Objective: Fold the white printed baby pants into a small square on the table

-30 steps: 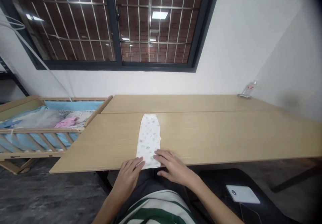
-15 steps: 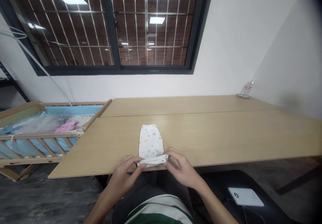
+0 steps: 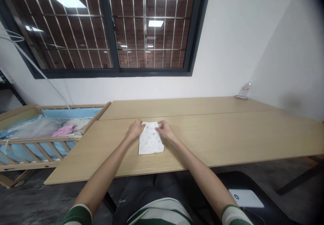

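- The folded white printed cotton cloth (image 3: 150, 142) lies flat on the light wooden desk (image 3: 227, 134), left of centre between the near and far edges. It looks light, soft and limp, and is best taken at its corners.
- The left hand (image 3: 135, 130) and the right hand (image 3: 165, 130) each have the grip closed, fingertips pinching the cloth's far corners.
- The wooden crib (image 3: 32, 140), beside the desk's left edge, holds pink and white fabrics (image 3: 63, 130).

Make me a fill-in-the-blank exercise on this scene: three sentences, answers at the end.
1. The left hand and the right hand touch the folded white cloth at its ____ edge.
2. The crib stands to the ____ of the table.
3. The small bottle stands at the table's far ____ corner.
Missing words: far; left; right.
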The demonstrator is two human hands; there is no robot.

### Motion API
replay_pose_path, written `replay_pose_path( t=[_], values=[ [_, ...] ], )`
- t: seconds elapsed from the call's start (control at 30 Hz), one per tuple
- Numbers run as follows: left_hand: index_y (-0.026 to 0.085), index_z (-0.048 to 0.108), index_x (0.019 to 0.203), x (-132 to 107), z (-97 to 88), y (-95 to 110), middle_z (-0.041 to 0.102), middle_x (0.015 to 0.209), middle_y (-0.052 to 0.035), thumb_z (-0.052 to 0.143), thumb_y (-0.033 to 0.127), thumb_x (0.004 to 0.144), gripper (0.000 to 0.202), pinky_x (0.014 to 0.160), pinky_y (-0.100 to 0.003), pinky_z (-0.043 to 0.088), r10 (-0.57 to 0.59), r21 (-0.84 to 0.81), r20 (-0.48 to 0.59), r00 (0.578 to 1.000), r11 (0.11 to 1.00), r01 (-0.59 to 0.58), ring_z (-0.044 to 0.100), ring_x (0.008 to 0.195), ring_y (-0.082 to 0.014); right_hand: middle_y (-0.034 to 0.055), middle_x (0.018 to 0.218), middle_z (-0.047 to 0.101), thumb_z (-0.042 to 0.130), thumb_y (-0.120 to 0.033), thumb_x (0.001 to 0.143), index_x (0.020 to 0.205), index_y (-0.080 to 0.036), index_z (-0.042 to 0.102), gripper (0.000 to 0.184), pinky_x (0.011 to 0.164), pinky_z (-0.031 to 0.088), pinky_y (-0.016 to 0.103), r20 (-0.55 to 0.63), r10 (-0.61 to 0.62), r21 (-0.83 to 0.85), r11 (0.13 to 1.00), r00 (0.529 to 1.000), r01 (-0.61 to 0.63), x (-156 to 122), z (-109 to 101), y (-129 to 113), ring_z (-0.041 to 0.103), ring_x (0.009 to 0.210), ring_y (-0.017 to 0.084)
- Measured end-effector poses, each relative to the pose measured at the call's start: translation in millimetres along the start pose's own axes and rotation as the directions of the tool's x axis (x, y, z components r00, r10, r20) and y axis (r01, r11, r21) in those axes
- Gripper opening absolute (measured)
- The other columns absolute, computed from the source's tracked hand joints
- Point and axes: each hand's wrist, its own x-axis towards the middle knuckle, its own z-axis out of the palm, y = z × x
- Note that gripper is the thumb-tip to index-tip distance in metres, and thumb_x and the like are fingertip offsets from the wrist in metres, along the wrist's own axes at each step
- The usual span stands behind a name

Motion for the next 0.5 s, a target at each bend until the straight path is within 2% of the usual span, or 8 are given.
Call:
replay_pose_path(
  t=[0.13, 0.23, 0.3, 0.37, 0.43, 0.5],
  values=[
    [0.013, 0.065, 0.111, 5.8, 12.1, 2.8, 0.072, 0.113, -0.0174, 0.056, 0.032, 0.095, 0.026, 0.087, -0.032, 0.045, -0.045, 0.09, 0.042, 0.998, 0.995, 0.041, 0.067, 0.106, -0.0261, 0.0002, 0.084, 0.065, 0.066, -0.019, 0.08, 0.113, -0.019, 0.053, 0.036, 0.069, 0.054, 0.029, 0.015, 0.048, -0.133, 0.99, 0.999, -0.045, 10.1, 8.9, 19.1, 0.065, 0.076, 0.017],
    [0.012, 0.059, 0.125, -11.9, 10.3, 10.8, 0.065, 0.127, -0.0211, 0.051, 0.031, 0.097, 0.035, 0.097, -0.039, 0.043, -0.041, 0.145, -0.024, 0.999, 0.989, 0.044, 0.06, 0.12, -0.0306, 0.0026, 0.091, 0.066, 0.066, -0.024, 0.083, 0.122, -0.019, 0.051, 0.042, 0.075, 0.055, 0.032, 0.003, 0.015, -0.156, 0.988, 1.0, -0.014, 9.8, 4.7, 24.8, 0.066, 0.084, 0.019],
    [0.012, 0.052, 0.134, -38.7, 9.7, 17.0, 0.059, 0.135, -0.0213, 0.045, 0.032, 0.099, 0.041, 0.103, -0.043, 0.04, -0.011, 0.169, -0.071, 0.997, 0.985, 0.023, 0.054, 0.127, -0.032, 0.008, 0.105, 0.066, 0.061, -0.032, 0.089, 0.132, -0.019, 0.048, 0.047, 0.083, 0.055, 0.036, -0.041, -0.049, -0.16, 0.986, 0.998, 0.042, 4.8, -2.1, 20.5, 0.066, 0.094, 0.021],
    [0.013, 0.053, 0.135, -75.8, 14.9, 22.4, 0.059, 0.135, -0.0187, 0.04, 0.036, 0.101, 0.043, 0.104, -0.043, 0.039, 0.049, 0.194, -0.078, 0.996, 0.98, -0.033, 0.054, 0.126, -0.0317, 0.014, 0.124, 0.062, 0.055, -0.04, 0.094, 0.14, -0.019, 0.045, 0.051, 0.095, 0.053, 0.041, -0.034, -0.156, -0.186, 0.972, 0.987, 0.147, -5.9, -8.3, 7.7, 0.064, 0.108, 0.024],
    [0.015, 0.057, 0.133, -116.3, 27.5, 26.5, 0.06, 0.135, -0.0177, 0.038, 0.041, 0.101, 0.045, 0.103, -0.044, 0.041, 0.143, 0.254, -0.075, 0.987, 0.96, -0.12, 0.056, 0.122, -0.0325, 0.0159, 0.141, 0.054, 0.051, -0.045, 0.098, 0.146, -0.02, 0.043, 0.055, 0.107, 0.045, 0.045, 0.107, -0.294, -0.214, 0.926, 0.95, 0.311, -22.2, -10.5, -12.4, 0.057, 0.125, 0.026],
    [0.014, 0.058, 0.135, -151.2, 45.6, 29.4, 0.058, 0.14, -0.0198, 0.039, 0.044, 0.1, 0.05, 0.103, -0.047, 0.041, 0.208, 0.34, -0.105, 0.972, 0.926, -0.161, 0.054, 0.126, -0.0355, 0.0132, 0.153, 0.046, 0.049, -0.048, 0.1, 0.152, -0.023, 0.041, 0.058, 0.116, 0.035, 0.047, 0.345, -0.399, -0.2, 0.853, 0.849, 0.482, -42.2, -6.6, -35.3, 0.045, 0.14, 0.028]
  ],
)
